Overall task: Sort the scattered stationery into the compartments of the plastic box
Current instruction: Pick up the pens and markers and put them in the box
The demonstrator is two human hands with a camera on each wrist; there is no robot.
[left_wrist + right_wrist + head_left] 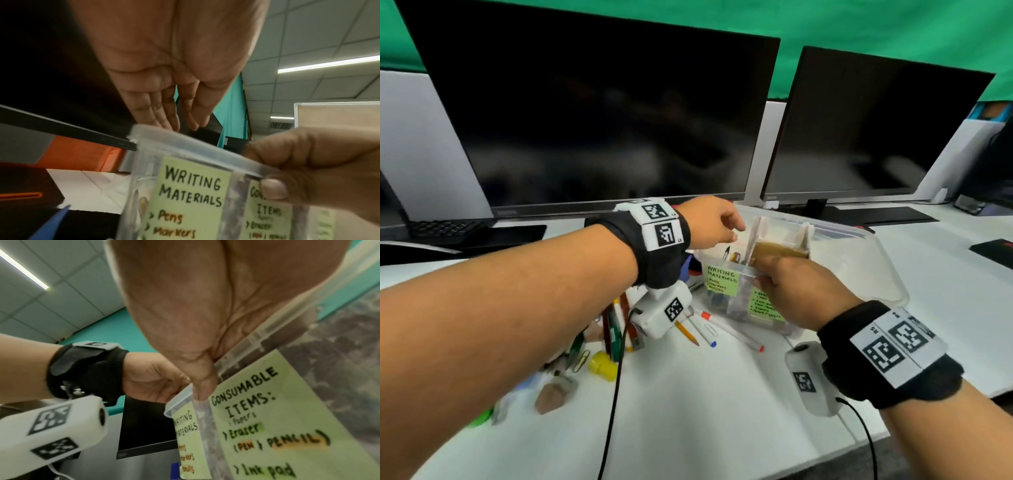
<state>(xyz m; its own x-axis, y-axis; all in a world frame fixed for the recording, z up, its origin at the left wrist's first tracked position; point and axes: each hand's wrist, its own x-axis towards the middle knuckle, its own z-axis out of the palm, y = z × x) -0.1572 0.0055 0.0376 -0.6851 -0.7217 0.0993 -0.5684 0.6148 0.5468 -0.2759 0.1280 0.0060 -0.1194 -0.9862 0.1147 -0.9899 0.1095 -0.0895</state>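
Observation:
The clear plastic box (878,263) stands mid-desk with green labels "Writing Materials" (722,280) and "Consumable Items" (252,404) on its front. My right hand (784,284) grips the front rim (185,146), thumb (203,382) outside on the wall. My left hand (719,226) hovers over the left compartment, fingers (164,116) straight and holding nothing. Pens (731,255) stand in that compartment. A tan pad (780,251) sits in the middle one. A pencil (687,333), white markers (739,337), a paper clip (710,330) and a yellow piece (602,366) lie scattered on the desk.
Two dark monitors (602,120) stand close behind the box. A keyboard (441,228) lies at the far left. More pens (614,329), a brown lump (551,397) and a green item (479,419) lie under my left forearm. Wrist-camera cables (616,394) trail over the desk.

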